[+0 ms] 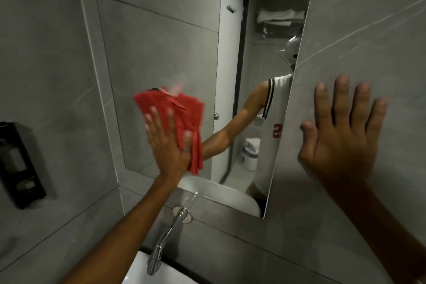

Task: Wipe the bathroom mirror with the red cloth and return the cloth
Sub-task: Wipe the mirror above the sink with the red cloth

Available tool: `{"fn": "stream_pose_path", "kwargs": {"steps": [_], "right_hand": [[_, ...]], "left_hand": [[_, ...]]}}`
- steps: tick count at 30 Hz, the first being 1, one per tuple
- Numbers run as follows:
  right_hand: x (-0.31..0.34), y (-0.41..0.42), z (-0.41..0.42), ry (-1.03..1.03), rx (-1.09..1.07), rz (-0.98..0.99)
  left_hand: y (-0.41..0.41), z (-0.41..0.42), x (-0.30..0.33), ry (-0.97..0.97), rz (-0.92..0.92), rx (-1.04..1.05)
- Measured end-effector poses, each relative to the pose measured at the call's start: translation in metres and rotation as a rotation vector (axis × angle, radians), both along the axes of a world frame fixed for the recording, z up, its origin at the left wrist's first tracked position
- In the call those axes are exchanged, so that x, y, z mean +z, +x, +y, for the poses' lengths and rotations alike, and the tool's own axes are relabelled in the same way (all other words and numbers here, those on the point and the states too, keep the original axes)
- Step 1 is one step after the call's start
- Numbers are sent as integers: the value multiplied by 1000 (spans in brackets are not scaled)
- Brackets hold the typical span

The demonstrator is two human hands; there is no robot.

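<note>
One red cloth (178, 117), bunched and folded, was pressed flat against the mirror (161, 53) in its lower-left part, pinned there under the left hand (167, 143). That hand had fingers spread over the cloth, palm pushing it into the glass; the cloth edges looked motion-blurred. The right hand (343, 131) lay wide and flat, holding nothing, on the grey tiled wall (368, 18) just beside the mirror's right edge, apparently bracing.

Risks, as a judgement: the cloth was held only by palm pressure, so it could slip and drop into the white sink (143, 270) directly below. Loose folds hanging past the hand could leave streaks or miss the corners. Most of the upper glass looked unreached from this position.

A chrome tap (161, 242) came out of the wall under the mirror, above the sink. A black dispenser (20, 163) was mounted on the left wall. The room was tight, grey-tiled and dim; a white door showed in the reflection.
</note>
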State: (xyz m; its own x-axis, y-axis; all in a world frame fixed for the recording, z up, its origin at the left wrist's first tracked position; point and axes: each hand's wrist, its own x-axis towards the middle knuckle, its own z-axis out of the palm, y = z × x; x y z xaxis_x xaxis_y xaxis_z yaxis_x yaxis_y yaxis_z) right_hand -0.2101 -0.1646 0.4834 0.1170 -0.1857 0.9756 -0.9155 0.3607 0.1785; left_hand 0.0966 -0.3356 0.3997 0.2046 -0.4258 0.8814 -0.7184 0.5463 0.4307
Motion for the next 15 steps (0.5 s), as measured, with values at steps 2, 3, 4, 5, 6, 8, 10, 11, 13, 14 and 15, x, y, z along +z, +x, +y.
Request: {"fn": "stream_pose_path", "kwargs": {"steps": [2, 3, 4, 5, 6, 8, 10, 11, 13, 14, 15], "right_hand": [[2, -1, 1, 12, -10, 0], [3, 0, 1, 23, -13, -5], [3, 1, 3, 29, -13, -9], [3, 2, 3, 35, -14, -14], [4, 2, 3, 43, -15, -22], [5, 5, 1, 61, -13, -38], [7, 7, 3, 69, -3, -54], [9, 8, 6, 82, 1, -63], [10, 10, 11, 118, 9, -69], [12, 9, 15, 133, 20, -59], [10, 7, 19, 149, 36, -49]], "left_hand": [[-16, 17, -38, -55, -207, -40], [-20, 26, -57, -79, -294, -70], [-20, 31, -71, -86, -354, -94], [-21, 34, -79, -71, -355, -99], [-30, 40, -79, -13, -256, -86], [-60, 53, -69, 204, 216, -48], [-106, 81, -55, 349, 570, -44], [-128, 102, -51, 363, 565, -61], [-162, 137, -57, 291, 345, -86], [-168, 146, -58, 238, 212, -95], [-167, 147, -57, 184, 99, -95]]}}
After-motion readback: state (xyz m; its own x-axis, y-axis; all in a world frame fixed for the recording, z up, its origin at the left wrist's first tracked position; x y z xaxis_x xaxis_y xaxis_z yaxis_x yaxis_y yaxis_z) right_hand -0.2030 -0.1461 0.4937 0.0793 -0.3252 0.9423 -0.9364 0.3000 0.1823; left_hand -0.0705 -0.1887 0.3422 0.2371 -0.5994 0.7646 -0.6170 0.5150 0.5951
